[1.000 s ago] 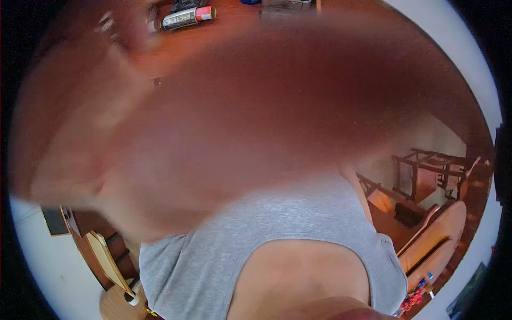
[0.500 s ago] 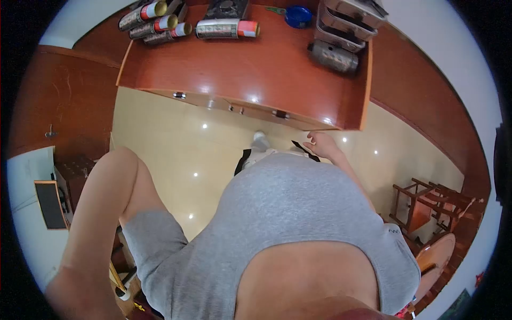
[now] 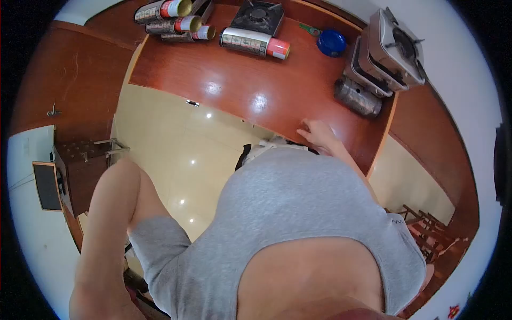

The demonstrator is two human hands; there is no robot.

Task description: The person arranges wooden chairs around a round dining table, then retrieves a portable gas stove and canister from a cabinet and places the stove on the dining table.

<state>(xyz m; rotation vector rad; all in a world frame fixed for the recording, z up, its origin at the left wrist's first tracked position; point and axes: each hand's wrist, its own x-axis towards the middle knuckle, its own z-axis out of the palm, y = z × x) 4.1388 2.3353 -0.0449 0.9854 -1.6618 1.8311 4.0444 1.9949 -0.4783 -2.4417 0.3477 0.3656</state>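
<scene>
My right hand hovers at the front edge of the reddish-brown table, with nothing in it and its fingers apart, loosely bent. Nearest to it lies a dark metal cylinder, against the stack of portable gas stoves. Farther back, a gas canister with a red-and-white end rests on its side in front of a black burner. A blue bowl sits beside a green-handled tool. My left arm is raised and bent at the elbow; its hand is out of view.
Several more canisters are piled at the table's back left. Dark cabinet stands to the left, a wooden door behind it. Wooden chairs are at the lower right on the pale tiled floor.
I have come closer to the table, which fills more of the view. My right hand has gone from over the floor to the table's front edge. My left arm stays raised.
</scene>
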